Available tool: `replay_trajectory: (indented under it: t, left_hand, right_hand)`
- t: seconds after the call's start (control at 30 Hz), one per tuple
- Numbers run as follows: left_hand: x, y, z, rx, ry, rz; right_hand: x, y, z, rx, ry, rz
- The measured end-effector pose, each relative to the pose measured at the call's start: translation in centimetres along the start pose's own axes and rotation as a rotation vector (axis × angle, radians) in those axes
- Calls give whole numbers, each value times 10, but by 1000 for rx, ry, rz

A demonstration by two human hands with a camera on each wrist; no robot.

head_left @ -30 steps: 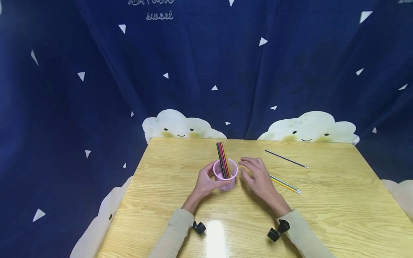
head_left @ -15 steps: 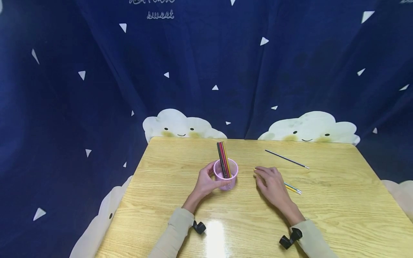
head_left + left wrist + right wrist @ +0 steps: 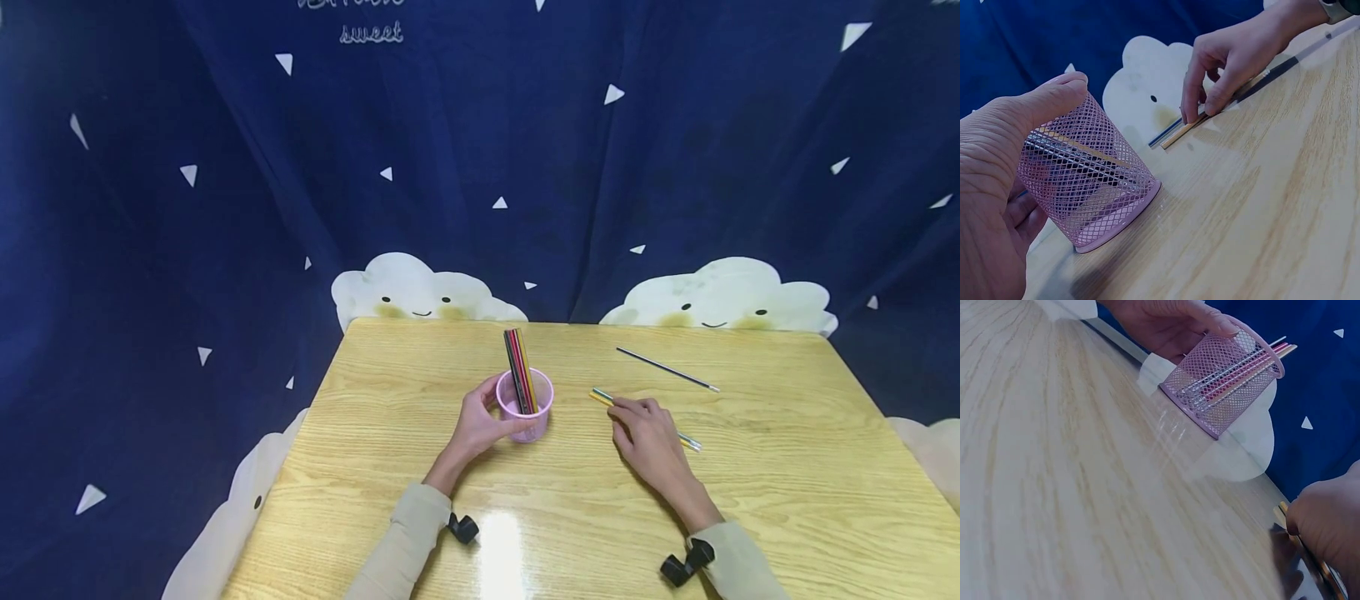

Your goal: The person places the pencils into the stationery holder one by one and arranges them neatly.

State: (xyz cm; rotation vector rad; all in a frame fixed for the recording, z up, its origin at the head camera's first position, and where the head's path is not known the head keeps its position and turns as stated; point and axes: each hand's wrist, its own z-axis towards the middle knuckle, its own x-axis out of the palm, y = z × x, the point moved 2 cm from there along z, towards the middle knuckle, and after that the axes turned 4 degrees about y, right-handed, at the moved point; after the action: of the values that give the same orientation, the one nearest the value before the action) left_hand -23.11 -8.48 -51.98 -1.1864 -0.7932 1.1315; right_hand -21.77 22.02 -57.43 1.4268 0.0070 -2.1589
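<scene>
In the head view my left hand (image 3: 477, 427) grips a pink mesh cup (image 3: 535, 431), thumb near its rim, fingers behind. Several pencils (image 3: 517, 367), dark, red and yellow, lean inside it. To the right, my right hand (image 3: 651, 437) pinches two pencils (image 3: 602, 397), one yellow and one bluish, lying side by side on the table; their ends show on both sides of the hand. The left wrist view shows thumb and fingertips of the right hand (image 3: 1241, 59) at these pencils (image 3: 1175, 133). The right wrist view shows the cup (image 3: 1222, 381) upright in the left hand.
A dark pencil (image 3: 663, 367) lies on the wooden table (image 3: 405, 358) behind the right hand. A blue curtain (image 3: 465, 125) with white clouds and triangles hangs beyond the table's back edge.
My right hand has moved away from beside the cup, rightward and nearer me, onto the two pencils. The left hand and cup have stayed in place.
</scene>
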Motion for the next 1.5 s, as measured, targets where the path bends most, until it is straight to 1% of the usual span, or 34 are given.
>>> replay_trajectory:
  t: [0.17, 0.37, 0.53, 0.63, 0.77, 0.83, 0.9, 1.0, 1.07, 1.3, 1.37, 1.5]
  left_hand:
    - [0, 0, -1, -2, -3, 0]
    - [0, 0, 0, -5, 5, -2]
    - [-1, -1, 0, -1, 21, 5]
    - [-1, -1, -1, 4, 14, 6]
    - [-1, 1, 0, 5, 3, 7]
    - [-1, 7, 2, -2, 3, 14]
    - [-1, 16, 4, -10, 6, 21]
    - [-1, 30, 7, -16, 3, 23]
    - [-2, 34, 9, -13, 0, 22]
    - [-3, 39, 10, -11, -13, 27]
    - [-3, 39, 9, -17, -15, 44]
    - [-3, 38, 9, -20, -18, 64]
  right_hand:
    - [1, 4, 0, -36, 15, -10]
    - [3, 10, 0, -68, 59, 17]
    - [3, 15, 0, -102, 75, -36]
    - [3, 17, -1, -136, 62, -62]
    - [5, 18, 0, -193, 26, -47]
    - [6, 18, 0, -219, 8, -23]
    - [6, 18, 1, -229, -3, 3]
    - [4, 20, 3, -214, -8, 42]
    - [1, 22, 6, -189, -7, 74]
    - [-18, 30, 20, -95, -25, 231]
    - [-22, 31, 23, -81, -36, 259]
    - [-31, 34, 31, -89, -78, 304]
